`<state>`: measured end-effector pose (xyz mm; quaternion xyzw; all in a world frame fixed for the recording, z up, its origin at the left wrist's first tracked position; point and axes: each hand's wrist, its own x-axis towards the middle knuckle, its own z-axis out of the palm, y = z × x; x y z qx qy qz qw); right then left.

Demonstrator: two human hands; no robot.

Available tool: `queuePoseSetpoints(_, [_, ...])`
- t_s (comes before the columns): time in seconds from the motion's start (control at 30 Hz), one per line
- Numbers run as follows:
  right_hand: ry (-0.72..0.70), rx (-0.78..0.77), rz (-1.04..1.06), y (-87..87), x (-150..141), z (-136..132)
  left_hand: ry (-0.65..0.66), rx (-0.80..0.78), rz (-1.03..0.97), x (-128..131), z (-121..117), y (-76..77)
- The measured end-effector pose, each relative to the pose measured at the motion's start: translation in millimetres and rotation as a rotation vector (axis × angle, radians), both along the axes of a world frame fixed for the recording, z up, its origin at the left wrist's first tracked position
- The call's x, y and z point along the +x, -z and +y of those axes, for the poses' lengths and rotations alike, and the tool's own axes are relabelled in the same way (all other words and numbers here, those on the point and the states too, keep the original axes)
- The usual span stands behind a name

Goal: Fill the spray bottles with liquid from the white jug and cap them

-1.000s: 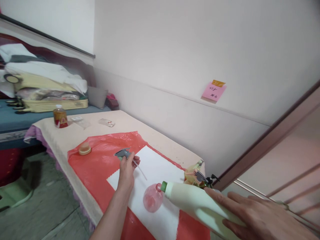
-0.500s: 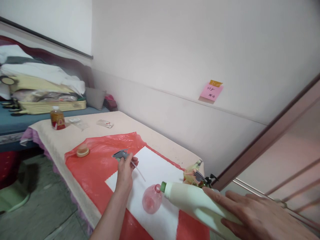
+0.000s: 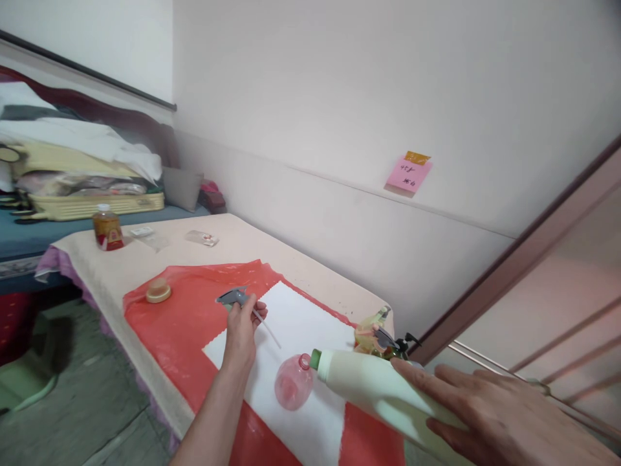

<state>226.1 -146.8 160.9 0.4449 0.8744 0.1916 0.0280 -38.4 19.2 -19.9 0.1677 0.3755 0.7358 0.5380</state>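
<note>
Two hands loaded, pink bottle between them

Right hand (image 3: 490, 408) is nearest the camera, wrapped on a pale green bottle (image 3: 363, 388). That bottle is tipped well over: long axis runs from lower right toward the left, green cap (image 3: 315, 358) leading. Key relation: cap end is right at the neck of the pink bottle (image 3: 294, 385), on its right side; touching or just apart, can't tell. Pink bottle looks upright on a white sheet (image 3: 301, 323). Left hand (image 3: 240, 327) is clamped on a grey spray head (image 3: 233, 296); thin tube (image 3: 268, 331) slants down-right toward the pink bottle, tip short of it. Bare hand to bottle: left is nearer. Hands well apart.

Red plastic sheet (image 3: 184, 336) lies under the white one, beige round lid (image 3: 158, 291) on its left part. More bottles (image 3: 369, 331) cluster by the worktop's right edge, partly hidden. Amber bottle (image 3: 107, 231) and clear packet (image 3: 202, 238) sit at the far end.
</note>
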Motion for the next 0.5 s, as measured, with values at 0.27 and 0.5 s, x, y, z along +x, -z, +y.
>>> queuePoseSetpoints(0.27, [-0.008, 0.052, -0.037, 3.1, 0.7, -1.3, -0.005, -0.003, -0.002, -0.1, 0.6, 0.2])
queuePoseSetpoints(0.5, [-0.003, 0.008, -0.027, -1.9, -1.2, -0.1, -0.002, 0.004, -0.006, 0.2, -0.2, 0.0])
